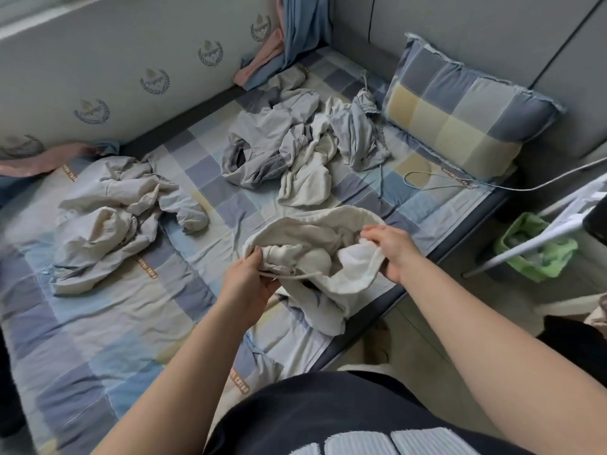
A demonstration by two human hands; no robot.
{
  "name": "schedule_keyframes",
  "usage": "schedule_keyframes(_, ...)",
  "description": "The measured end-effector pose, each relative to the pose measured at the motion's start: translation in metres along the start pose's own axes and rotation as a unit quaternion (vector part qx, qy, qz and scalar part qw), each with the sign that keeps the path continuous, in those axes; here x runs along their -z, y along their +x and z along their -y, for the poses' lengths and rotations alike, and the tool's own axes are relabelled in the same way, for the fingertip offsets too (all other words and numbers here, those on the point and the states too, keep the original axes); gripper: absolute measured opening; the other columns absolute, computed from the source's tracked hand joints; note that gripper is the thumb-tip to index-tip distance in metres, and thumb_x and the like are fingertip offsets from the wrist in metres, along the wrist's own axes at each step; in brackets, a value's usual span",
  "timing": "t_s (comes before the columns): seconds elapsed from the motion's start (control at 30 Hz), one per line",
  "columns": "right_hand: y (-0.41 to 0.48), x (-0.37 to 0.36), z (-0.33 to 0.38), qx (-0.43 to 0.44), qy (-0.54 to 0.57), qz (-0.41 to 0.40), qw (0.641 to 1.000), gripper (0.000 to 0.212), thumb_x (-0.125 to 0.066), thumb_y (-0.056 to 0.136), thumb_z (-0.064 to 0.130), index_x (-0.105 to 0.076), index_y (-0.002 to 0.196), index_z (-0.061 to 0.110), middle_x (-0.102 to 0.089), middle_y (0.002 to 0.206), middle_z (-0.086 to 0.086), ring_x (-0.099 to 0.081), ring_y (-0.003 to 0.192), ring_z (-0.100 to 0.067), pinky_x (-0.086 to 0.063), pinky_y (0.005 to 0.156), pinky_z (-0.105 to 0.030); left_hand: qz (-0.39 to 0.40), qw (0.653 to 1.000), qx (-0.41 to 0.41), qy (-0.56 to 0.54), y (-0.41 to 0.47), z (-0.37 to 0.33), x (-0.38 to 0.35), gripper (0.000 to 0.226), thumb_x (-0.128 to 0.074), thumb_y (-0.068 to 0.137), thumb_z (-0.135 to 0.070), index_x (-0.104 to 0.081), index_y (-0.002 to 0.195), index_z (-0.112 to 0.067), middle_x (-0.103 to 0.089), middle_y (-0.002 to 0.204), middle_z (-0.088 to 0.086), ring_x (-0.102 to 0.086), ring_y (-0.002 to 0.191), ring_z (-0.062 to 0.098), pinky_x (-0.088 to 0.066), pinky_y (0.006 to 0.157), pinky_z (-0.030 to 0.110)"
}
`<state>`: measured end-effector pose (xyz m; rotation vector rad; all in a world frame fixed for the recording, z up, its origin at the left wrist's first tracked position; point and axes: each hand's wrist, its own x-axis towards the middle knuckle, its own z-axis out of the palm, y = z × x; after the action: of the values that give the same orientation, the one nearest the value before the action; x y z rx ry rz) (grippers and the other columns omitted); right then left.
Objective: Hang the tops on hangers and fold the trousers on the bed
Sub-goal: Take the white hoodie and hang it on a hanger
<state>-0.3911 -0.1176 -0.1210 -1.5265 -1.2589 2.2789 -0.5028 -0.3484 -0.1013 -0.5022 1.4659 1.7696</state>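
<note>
"While I hold the cream garment (315, 238) lifted just over the bed (98, 339), it hangs on the near side of the pillow (460, 106), well apart from it, by the mattress edge."

"How are the hands on it?"

"The left hand (249, 280) is clamped on the gathered rim, fingers curled round the cloth just above the drawstring (289, 275). The right hand (391, 251) pinches a paler fold on the side nearer the pillow, fingers curled over it. I hold the two apart so the opening spreads and I can read which way the piece runs."

"Top or trousers?"

"The drawstring and gathered rim suggest a waistband, so I judge trousers, to be folded here. I cannot tell for certain, because the rest is bunched beneath."

"What else is waiting?"

"A grey and cream heap (295, 149) lies just beside the pillow, between it and my hands. A beige heap (111, 218) lies far from the pillow, towards the wall. Both are crumpled, so I judge nothing sorted yet. A white cable (443, 182) loops on the sheet near the pillow's lower corner."

"Hangers?"

"I see none plainly. The white rods (558, 224) off the mattress, below the pillow's end, may be a rack, but they are too blurred to say."

"Next?"

"I'd shake it out and lay it flat on the sheet between my hands and the beige heap."
</note>
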Motion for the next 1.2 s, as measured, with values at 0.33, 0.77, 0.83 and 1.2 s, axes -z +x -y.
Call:
schedule_keyframes(0.33,-0.124,-0.052,0.015,0.169,0.204,-0.001,0.964,0.031,-0.050,0.091,-0.012,-0.058,0.084,0.017,-0.056,0.074,-0.007,-0.058,0.066,-0.020,-0.051,0.068,-0.032,0.102,0.944,0.075,0.305,0.005,0.010,0.124,0.019,-0.049,0.102,0.001,-0.063,0.116,0.002,-0.075,0.100,0.020,-0.076,0.084,0.027,-0.061,0.078,0.038)
schedule_keyframes(0.77,-0.170,-0.042,0.000,0.185,0.268,-0.083,0.942,0.030,-0.051,0.092,-0.009,-0.057,0.080,0.017,-0.056,0.079,-0.008,-0.059,0.074,-0.022,-0.055,0.068,-0.031,-0.010,0.906,-0.008,0.423,0.000,0.055,0.136,0.026,-0.052,0.090,-0.014,-0.068,0.111,-0.014,-0.064,0.092,0.010,-0.059,0.083,0.024,-0.047,0.069,0.034)
schedule_keyframes(0.83,-0.178,-0.033,-0.003,0.182,0.273,-0.085,0.941,0.030,-0.052,0.092,-0.009,-0.057,0.080,0.018,-0.058,0.076,-0.006,-0.060,0.072,-0.021,-0.056,0.065,-0.030,-0.014,0.799,-0.055,0.599,-0.011,0.068,0.132,0.043,-0.056,0.087,-0.028,-0.054,0.130,-0.027,-0.055,0.129,0.007,-0.052,0.120,0.034,-0.044,0.099,0.048)
schedule_keyframes(1.2,-0.258,0.068,-0.001,0.214,0.305,-0.082,0.924,0.026,-0.054,0.093,-0.005,-0.058,0.082,0.018,-0.062,0.081,-0.008,-0.063,0.083,-0.026,-0.055,0.090,-0.043,0.060,0.602,-0.317,0.730,-0.057,0.127,0.027,0.059,-0.067,0.093,-0.038,-0.038,0.143,-0.042,-0.006,0.167,0.013,-0.013,0.151,0.039,-0.022,0.120,0.053)
